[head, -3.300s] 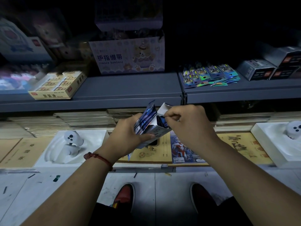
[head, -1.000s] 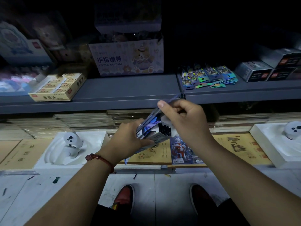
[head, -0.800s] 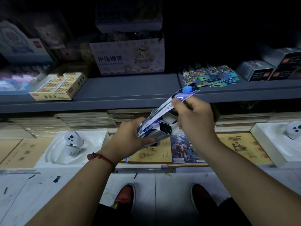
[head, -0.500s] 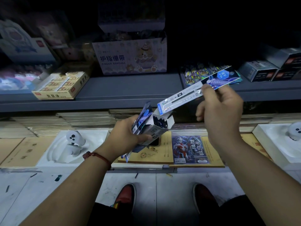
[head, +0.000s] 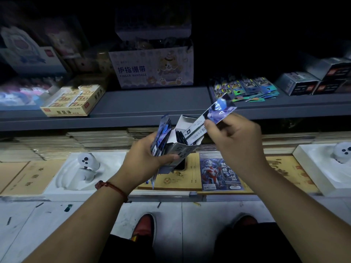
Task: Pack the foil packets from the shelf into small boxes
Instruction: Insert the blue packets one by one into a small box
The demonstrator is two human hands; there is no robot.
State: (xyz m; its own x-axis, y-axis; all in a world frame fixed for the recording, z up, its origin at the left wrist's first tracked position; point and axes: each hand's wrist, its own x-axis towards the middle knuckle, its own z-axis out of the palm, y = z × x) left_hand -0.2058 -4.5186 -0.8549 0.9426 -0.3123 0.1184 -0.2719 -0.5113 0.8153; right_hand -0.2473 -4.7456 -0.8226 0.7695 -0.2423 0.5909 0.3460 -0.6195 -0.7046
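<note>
My left hand (head: 146, 158) grips a small grey open box (head: 183, 147) together with a bunch of foil packets (head: 161, 135) pressed against its left side. My right hand (head: 235, 141) pinches one long foil packet (head: 210, 118), tilted, its lower end inside the box's open top among other packets. More foil packets (head: 245, 88) lie fanned out on the grey shelf (head: 152, 103) at the right. Closed small boxes (head: 298, 83) stand at the far right of the shelf.
A finger-bandage carton (head: 152, 69) stands at the shelf's middle and a yellow eraser tray (head: 74, 101) to the left. Below lie notebooks (head: 174, 179), a hero-print pack (head: 220, 173) and two white trays with controllers (head: 85, 164). My shoes (head: 144, 228) are on the floor.
My right hand pulled one packet out of the box and lifted it up right, then brought it back down; its lower end now sits in the box's opening. My left hand stayed put.
</note>
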